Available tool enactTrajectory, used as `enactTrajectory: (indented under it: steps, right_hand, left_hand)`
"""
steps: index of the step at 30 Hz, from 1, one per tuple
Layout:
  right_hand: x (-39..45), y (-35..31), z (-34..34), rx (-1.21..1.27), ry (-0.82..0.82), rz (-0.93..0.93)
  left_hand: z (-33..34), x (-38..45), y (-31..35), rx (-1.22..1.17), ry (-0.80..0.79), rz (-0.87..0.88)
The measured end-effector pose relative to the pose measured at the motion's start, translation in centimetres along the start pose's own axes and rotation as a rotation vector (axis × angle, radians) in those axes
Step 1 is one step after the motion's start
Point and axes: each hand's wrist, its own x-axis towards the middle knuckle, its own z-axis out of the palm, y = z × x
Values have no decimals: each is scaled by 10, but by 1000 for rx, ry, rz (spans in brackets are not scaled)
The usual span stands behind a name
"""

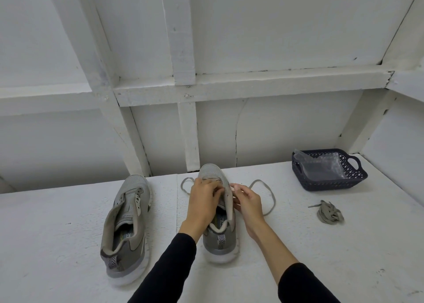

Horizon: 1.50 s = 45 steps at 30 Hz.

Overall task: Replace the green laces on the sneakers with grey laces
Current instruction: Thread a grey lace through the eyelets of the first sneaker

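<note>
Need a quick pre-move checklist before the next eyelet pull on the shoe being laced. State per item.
1. Left hand on the sneaker being laced, fingers curled at the eyelets: ok.
2. Right hand pinching at the eyelet edge: ok; lace in the pinch: cannot tell.
3. Grey lace loops free on both sides of the toe, no snag seen: ok.
4. Other sneaker unlaced, standing clear to the left: ok.
5. Bundled lace ready on the table: ok.
6. Lace ends even: cannot tell.
</note>
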Motion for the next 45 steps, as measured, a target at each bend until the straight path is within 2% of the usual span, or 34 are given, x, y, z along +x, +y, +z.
enactTrajectory:
  steps: [7,12,15,18,23,25,27,30,32,35,38,40,41,42,44,45]
  right_hand:
    - [8,-3,4,-24,-7,69]
    - [9,-8,4,-71,-43,46]
    - [10,-11,3,-119,-55,38]
    - [12,-19,6,-45,1,19]
    - [17,-57,14,142,40,-170]
    - [20,-68,14,-21,79,-286]
    - [25,-65,8,-414,59,-377]
    - [28,-38,-5,-950,-121,-285]
    - [25,-23,-11,-1070,-174,-207]
    - [17,-33,-6,-898,-150,-196]
    - [10,-69,5,-477,-60,-220]
    - [8,-89,9,-132,-67,-233]
    - [8,-95,10,-69,-69,-272]
    - [7,-99,11,-131,-51,-341]
    - [9,-92,9,-495,-4,-457]
    - [12,-83,6,-706,-8,-454]
  left_hand:
    - [1,-2,-9,-78,-39,-58]
    - [6,-3,-9,-236,-14,-165]
    - [5,-4,-8,-270,-14,-169]
    - [4,-4,-6,-231,14,-199]
    - [4,-3,-7,-132,-24,-428]
    - [4,-3,-4,-169,-41,-506]
    - [4,-2,-1,-214,-57,-566]
    - [3,-3,1,-269,-39,-638]
    - [2,-3,1,-270,-21,-659]
    - [1,-4,2,-291,-34,-673]
    - [1,-5,1,-307,-34,-674]
    - [1,-6,2,-316,-24,-677]
    - [0,-6,2,-322,-19,-680]
    - [0,-7,3,-330,-12,-684]
    - [0,-7,5,-341,3,-686]
    - [0,-7,6,-344,7,-687]
